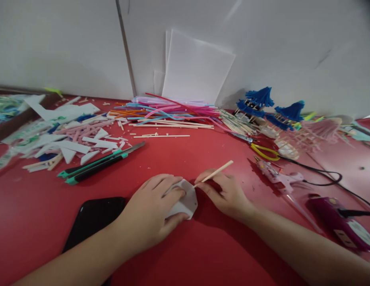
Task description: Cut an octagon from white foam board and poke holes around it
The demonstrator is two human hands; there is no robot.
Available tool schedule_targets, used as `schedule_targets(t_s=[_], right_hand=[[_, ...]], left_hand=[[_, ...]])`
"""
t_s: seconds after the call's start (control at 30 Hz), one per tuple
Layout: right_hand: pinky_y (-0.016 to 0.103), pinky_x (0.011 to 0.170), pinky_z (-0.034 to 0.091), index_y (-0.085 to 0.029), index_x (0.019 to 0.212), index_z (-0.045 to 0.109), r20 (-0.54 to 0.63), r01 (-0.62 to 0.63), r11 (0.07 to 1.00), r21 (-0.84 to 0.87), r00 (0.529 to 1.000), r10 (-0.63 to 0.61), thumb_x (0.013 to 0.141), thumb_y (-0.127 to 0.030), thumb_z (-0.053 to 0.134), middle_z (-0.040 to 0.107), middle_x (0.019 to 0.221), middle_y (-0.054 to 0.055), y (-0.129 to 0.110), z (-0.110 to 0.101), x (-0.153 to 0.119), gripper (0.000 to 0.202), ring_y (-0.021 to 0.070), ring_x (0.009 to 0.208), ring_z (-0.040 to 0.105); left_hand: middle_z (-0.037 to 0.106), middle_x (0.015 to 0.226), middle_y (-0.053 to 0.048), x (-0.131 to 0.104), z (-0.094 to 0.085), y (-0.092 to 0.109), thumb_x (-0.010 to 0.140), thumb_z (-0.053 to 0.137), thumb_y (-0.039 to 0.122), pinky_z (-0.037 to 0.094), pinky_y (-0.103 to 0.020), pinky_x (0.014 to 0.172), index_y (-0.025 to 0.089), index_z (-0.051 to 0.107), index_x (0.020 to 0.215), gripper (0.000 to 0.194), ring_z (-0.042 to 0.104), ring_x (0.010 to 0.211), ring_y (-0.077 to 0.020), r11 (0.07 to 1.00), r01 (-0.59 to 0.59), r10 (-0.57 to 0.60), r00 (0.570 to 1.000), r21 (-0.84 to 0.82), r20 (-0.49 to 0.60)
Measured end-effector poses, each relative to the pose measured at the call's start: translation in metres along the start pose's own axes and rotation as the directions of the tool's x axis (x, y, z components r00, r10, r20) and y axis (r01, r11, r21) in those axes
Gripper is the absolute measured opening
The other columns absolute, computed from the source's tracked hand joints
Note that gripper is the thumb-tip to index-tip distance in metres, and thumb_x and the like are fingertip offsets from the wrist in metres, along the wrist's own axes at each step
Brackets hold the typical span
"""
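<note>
Near the middle of the red table, my left hand (157,208) grips a small white many-sided piece of board (189,200), fingers across its top and thumb at the near edge. A dark dot shows near its right corner; much of the piece is hidden under the hand. My right hand (225,194) pinches a thin wooden stick (218,171) between thumb and fingers. Its lower tip meets or nearly meets the board's upper right edge, while the other end slants up to the right.
A black phone (95,216) lies beside my left forearm, with green-black craft knives (98,165) beyond. White scraps (71,147) pile up left; coloured pipe cleaners (173,109) lie at the back. Right are yellow-handled scissors (265,152), a pink glue gun (280,174), a purple power strip (341,222) and blue-roofed models (259,99).
</note>
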State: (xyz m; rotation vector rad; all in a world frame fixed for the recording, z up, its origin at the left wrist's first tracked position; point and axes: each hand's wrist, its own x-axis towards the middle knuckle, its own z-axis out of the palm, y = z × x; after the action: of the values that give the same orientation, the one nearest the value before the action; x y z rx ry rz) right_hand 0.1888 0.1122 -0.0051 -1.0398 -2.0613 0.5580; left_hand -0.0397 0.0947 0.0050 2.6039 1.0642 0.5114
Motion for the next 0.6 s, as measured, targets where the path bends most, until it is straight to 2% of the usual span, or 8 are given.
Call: schedule_targets(t_s=[0.23, 0.33, 0.47, 0.6], right_hand=[[0.028, 0.071, 0.058, -0.022, 0.090, 0.064, -0.002, -0.021, 1.000, -0.011, 1.000, 0.021, 0.091, -0.021, 0.055, 0.074, 0.086, 0.004, -0.0007, 0.0003, 0.0006, 0.008, 0.0163, 0.078, 0.071], [0.027, 0.072, 0.058, -0.021, 0.091, 0.064, -0.011, 0.011, 1.000, -0.019, 1.000, -0.011, 0.091, -0.019, 0.055, 0.074, 0.086, 0.004, -0.0017, 0.0005, 0.0008, 0.009, 0.0157, 0.079, 0.071], [0.025, 0.072, 0.057, -0.021, 0.092, 0.063, -0.016, 0.061, 0.998, -0.020, 0.998, -0.061, 0.091, -0.018, 0.055, 0.073, 0.086, 0.004, -0.0027, 0.0006, 0.0005, 0.009, 0.0149, 0.079, 0.071], [0.025, 0.072, 0.057, -0.022, 0.092, 0.063, -0.026, 0.074, 0.997, -0.024, 0.997, -0.075, 0.091, -0.017, 0.055, 0.074, 0.088, 0.004, -0.0027, 0.0005, -0.0002, 0.009, 0.0150, 0.080, 0.071]], left_hand=[[0.060, 0.130, -0.016, -0.0020, -0.0023, 0.0027, 0.080, 0.071, 0.044, 0.049, -0.059, 0.093, 0.016, 0.063, 0.111, 0.043, 0.054, 0.118, -0.0374, 0.999, -0.014, 0.013, 1.000, 0.047, 0.029], [0.061, 0.128, -0.015, -0.0009, -0.0022, 0.0025, 0.079, 0.072, 0.044, 0.049, -0.058, 0.093, 0.017, 0.062, 0.112, 0.044, 0.055, 0.116, -0.0357, 0.999, 0.003, -0.003, 1.000, 0.040, 0.023], [0.062, 0.127, -0.014, -0.0005, -0.0027, 0.0010, 0.080, 0.069, 0.052, 0.050, -0.057, 0.091, 0.018, 0.063, 0.109, 0.046, 0.055, 0.114, -0.0348, 1.000, -0.004, 0.003, 1.000, 0.026, 0.022], [0.061, 0.129, -0.013, -0.0024, -0.0029, 0.0007, 0.083, 0.068, 0.047, 0.049, -0.056, 0.093, 0.019, 0.063, 0.111, 0.040, 0.054, 0.116, -0.0336, 1.000, -0.006, 0.005, 1.000, 0.016, 0.027]])
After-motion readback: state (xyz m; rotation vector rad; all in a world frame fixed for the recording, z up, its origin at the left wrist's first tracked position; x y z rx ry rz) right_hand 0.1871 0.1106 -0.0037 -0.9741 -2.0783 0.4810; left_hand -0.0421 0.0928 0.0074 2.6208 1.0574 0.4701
